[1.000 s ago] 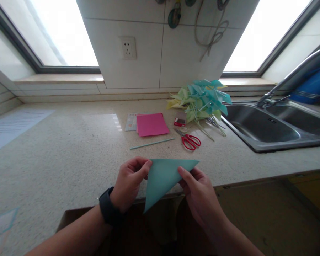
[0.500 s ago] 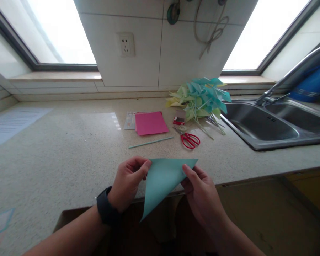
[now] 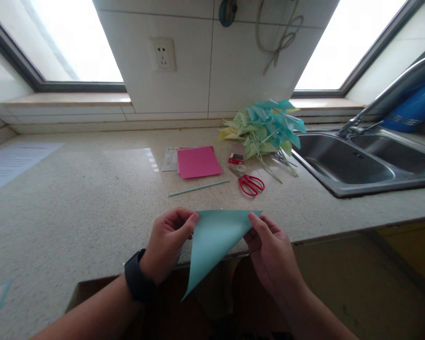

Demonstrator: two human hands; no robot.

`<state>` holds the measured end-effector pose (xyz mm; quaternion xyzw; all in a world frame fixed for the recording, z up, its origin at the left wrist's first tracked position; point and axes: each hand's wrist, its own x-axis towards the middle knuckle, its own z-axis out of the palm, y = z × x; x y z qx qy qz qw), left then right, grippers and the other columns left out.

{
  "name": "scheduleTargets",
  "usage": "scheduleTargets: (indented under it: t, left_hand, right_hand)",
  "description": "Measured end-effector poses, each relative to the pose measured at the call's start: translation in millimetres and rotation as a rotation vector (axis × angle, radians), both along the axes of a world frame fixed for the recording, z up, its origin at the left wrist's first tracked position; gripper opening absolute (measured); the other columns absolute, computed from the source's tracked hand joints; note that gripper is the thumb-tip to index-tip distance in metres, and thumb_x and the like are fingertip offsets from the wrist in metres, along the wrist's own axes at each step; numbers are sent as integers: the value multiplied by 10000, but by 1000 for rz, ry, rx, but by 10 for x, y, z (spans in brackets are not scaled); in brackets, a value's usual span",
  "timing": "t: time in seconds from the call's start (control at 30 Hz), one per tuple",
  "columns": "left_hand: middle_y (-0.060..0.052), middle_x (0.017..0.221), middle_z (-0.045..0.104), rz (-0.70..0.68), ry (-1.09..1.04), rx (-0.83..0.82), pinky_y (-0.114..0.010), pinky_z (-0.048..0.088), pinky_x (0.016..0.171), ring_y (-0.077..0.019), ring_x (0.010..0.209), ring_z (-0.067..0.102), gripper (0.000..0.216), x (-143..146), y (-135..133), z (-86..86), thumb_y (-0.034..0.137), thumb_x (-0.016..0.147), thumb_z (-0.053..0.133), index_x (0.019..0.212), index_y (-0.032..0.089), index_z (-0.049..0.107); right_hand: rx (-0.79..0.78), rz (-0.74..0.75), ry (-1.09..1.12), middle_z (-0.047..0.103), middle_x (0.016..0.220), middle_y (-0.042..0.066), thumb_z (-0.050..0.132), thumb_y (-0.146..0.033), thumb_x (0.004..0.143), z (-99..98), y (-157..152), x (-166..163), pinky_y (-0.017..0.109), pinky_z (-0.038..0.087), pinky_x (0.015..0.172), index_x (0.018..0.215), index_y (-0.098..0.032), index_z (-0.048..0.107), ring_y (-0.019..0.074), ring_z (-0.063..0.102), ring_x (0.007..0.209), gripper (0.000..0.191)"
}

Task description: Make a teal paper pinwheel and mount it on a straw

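A light teal sheet of paper (image 3: 214, 241), folded into a triangle, is held up at the counter's front edge. My left hand (image 3: 170, 241) pinches its upper left corner between thumb and fingers. My right hand (image 3: 271, 245) grips it near the upper right corner, thumb on top and fingers behind. The third corner hangs down past the edge, slightly curled. Beyond the paper lie a pale green stick (image 3: 198, 188) and a pair of scissors (image 3: 250, 183) with red handles.
Pink paper sheets (image 3: 199, 162) lie on the counter (image 3: 92, 208), beside a small red box (image 3: 236, 156). Behind the scissors is a pile of paper pinwheels (image 3: 269, 123). A steel double sink (image 3: 343, 163) is at the right, a printed sheet (image 3: 17, 163) at the left.
My right thumb has slid along the folded paper toward its upper right corner. The left hand keeps its pinch. The view has shifted slightly.
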<state>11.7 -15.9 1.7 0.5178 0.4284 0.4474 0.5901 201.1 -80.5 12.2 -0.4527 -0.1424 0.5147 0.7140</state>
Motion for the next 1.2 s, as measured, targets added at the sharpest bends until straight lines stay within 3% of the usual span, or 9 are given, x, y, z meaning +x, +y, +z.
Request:
scheduleTargets:
  t: [0.6,1.2]
  left_hand:
    - [40,589,596,15,51,31,-197,407,512,-90,534,508,208,8,3,15,361,832,749,732,184,704]
    - [32,593,603,30,74,89,-208,443,508,-109,532,527,179,10,-40,54,324,820,743,720,189,680]
  right_hand:
    - [41,-89,7,682,645,-27,940,-320,627,-12,16,29,187,559,621,654,-207,722,88,612,617,247]
    - [71,-124,-84,717,657,-12,891,-314,702,-6,12,119,240,538,650,713,-216,762,115,630,634,162]
